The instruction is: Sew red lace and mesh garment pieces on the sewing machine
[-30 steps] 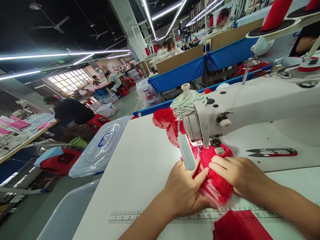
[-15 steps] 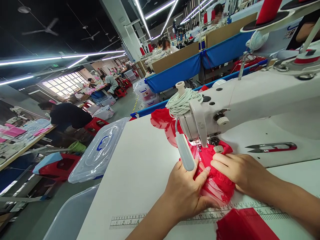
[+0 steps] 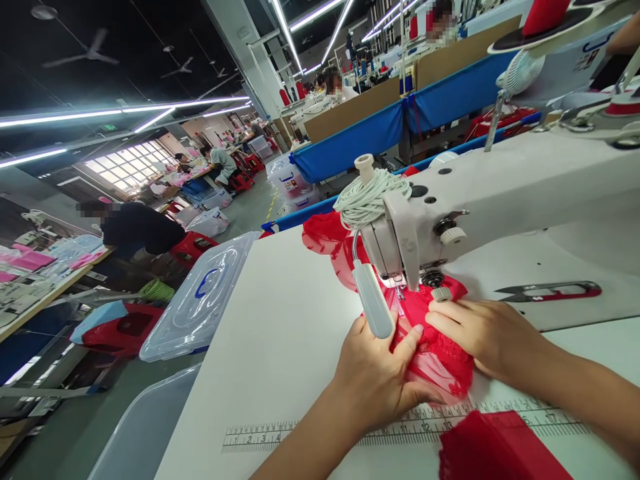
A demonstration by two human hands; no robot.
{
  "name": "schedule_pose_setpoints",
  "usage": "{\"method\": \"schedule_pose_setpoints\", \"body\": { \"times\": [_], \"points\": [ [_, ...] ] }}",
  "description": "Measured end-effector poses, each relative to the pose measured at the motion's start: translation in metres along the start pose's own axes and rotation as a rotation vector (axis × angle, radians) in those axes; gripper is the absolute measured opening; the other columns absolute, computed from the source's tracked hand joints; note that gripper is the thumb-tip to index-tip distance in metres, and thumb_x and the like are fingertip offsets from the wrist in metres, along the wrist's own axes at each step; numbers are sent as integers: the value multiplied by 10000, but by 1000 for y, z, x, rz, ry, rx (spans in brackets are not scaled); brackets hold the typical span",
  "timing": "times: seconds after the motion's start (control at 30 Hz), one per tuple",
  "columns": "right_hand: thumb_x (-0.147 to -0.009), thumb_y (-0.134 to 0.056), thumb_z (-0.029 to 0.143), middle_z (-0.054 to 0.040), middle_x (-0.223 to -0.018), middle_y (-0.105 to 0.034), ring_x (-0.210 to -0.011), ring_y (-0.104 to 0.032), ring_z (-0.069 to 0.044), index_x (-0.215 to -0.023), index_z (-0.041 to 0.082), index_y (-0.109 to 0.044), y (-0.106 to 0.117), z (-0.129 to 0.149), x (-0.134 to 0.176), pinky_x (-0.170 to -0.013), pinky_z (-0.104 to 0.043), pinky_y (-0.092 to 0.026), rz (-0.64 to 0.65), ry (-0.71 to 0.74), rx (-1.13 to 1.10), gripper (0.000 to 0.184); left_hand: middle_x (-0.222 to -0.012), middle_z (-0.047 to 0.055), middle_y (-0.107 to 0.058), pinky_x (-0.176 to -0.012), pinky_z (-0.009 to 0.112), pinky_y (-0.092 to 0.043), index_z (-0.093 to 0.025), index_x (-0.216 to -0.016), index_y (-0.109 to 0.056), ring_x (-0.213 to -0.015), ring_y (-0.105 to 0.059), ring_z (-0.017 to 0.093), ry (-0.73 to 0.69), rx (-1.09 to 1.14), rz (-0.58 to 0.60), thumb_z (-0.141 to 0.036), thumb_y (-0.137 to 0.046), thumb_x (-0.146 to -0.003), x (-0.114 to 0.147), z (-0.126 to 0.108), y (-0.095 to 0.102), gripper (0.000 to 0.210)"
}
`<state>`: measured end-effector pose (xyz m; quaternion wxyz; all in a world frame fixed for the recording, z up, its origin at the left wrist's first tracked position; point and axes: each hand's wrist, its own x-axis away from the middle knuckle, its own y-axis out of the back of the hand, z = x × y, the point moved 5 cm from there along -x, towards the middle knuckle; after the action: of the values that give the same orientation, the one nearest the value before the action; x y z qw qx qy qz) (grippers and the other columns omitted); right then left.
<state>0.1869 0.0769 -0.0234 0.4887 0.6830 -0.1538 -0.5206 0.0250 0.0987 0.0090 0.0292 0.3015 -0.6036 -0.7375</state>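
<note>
Sheer red lace fabric [image 3: 443, 377] lies under the needle area of a white sewing machine [image 3: 500, 193], bunched and partly folded. My left hand [image 3: 373, 373] rests on its left side with fingers stretched and apart, pressing it against the table. A pale paddle-shaped piece [image 3: 374, 303] on a bent metal stem hides part of those fingers. On the right, my right hand [image 3: 485, 333] has curled fingers gripping the fabric's edge close to the presser foot. More of the sheer red fabric spreads behind the machine head.
Thread snips [image 3: 555, 291] lie on the machine bed. A printed ruler [image 3: 260, 437] crosses the white table [image 3: 265, 320], with folded red cloth [image 3: 500, 447] near the front edge. Coiled pale cord [image 3: 373, 199] hangs on the machine head. A lidded plastic bin [image 3: 200, 300] stands left; people work beyond.
The view has shifted slightly, so the machine and table sit a little further right. Both hands keep nearly the same places on the red lace fabric.
</note>
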Motion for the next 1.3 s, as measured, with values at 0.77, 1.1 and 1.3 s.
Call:
{"method": "schedule_pose_setpoints", "body": {
  "times": [0.77, 1.1, 1.3],
  "points": [
    [-891, -370, 24, -36, -933, -706, -593, -524, -151, -849, 209, -579, -1, -1, 1, -524, -308, -322, -61, 37, -89, 282, -1173, 169, -693, -891, 437, -463, -119, -1254, -666, -1008, -611, 289, -75, -90, 4, -722, -120, -978, 5, -3, -7, 859],
    [-947, -322, 64, -51, -921, -688, -587, -491, -148, -819, 207, -576, -6, -4, 5, -519, -316, -284, -64, 5, -60, 318, -1150, 164, -698, -870, 412, -449, -152, -1206, -687, -984, -617, 284, -63, -97, -14, -704, -195, -991, 3, -4, -4, 770],
    [-923, -364, 66, -55, -939, -693, -596, -523, -146, -840, 206, -611, -8, -4, 7, -513, -310, -302, -57, -1, -49, 296, -1211, 163, -679, -912, 436, -438, -168, -1279, -659, -1024, -613, 299, -55, -122, 45, -730, -283, -970, 7, -2, -9, 743]
  ]
}}
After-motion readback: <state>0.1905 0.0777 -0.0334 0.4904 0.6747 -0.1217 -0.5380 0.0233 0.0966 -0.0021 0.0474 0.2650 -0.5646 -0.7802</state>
